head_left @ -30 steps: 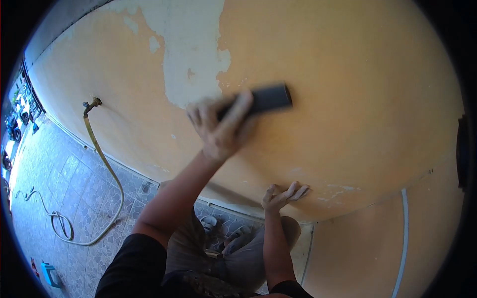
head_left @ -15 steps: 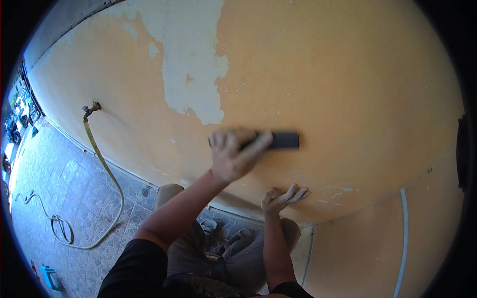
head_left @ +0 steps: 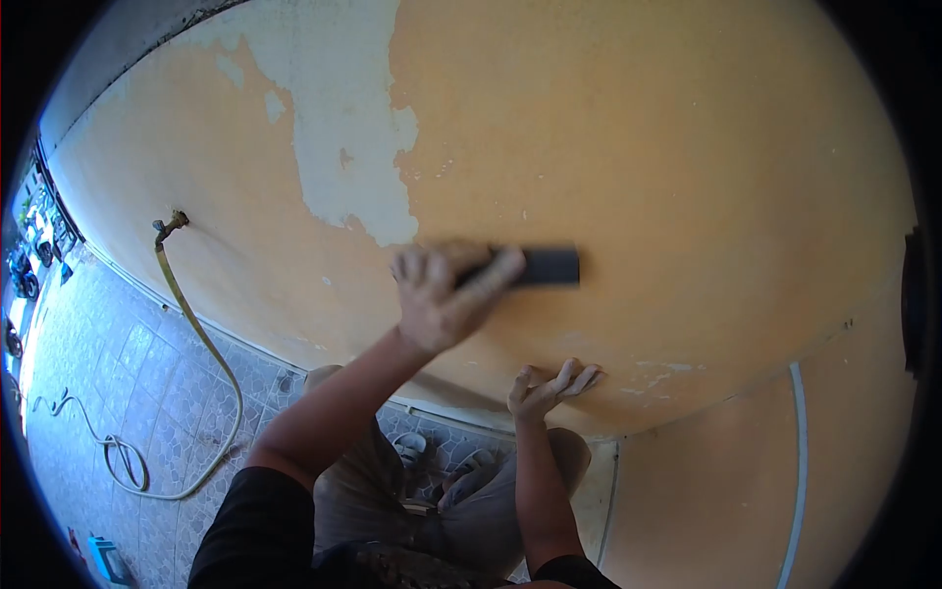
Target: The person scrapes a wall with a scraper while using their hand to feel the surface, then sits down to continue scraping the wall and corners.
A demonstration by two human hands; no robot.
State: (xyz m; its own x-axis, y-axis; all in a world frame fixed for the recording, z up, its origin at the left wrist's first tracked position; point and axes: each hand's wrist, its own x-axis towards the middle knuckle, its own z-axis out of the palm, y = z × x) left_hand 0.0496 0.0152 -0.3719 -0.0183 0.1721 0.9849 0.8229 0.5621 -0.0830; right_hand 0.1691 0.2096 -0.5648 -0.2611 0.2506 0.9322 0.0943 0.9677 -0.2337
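My left hand (head_left: 442,294) is closed around a dark rectangular sanding block (head_left: 552,266), blurred by motion. The block lies flat along the orange painted wall (head_left: 677,196), its right end sticking out past my thumb. Lower and to the right, my right hand (head_left: 552,391) has its fingers spread against the same wall, holding nothing. Just above my left hand is the lower edge of a large pale bare patch (head_left: 348,128) where the paint is gone. Small pale scuffs (head_left: 667,373) mark the wall right of my right hand.
A brass tap (head_left: 173,224) juts from the wall at left, with a yellowish hose (head_left: 211,344) running down to coils on the tiled floor (head_left: 157,393). A blue object (head_left: 106,558) sits at lower left. Parked motorbikes (head_left: 25,275) stand at the far left.
The view has shifted slightly. My left hand and the block appear a little further left and higher, still on the wall. My right hand stays spread in the same place on the wall.
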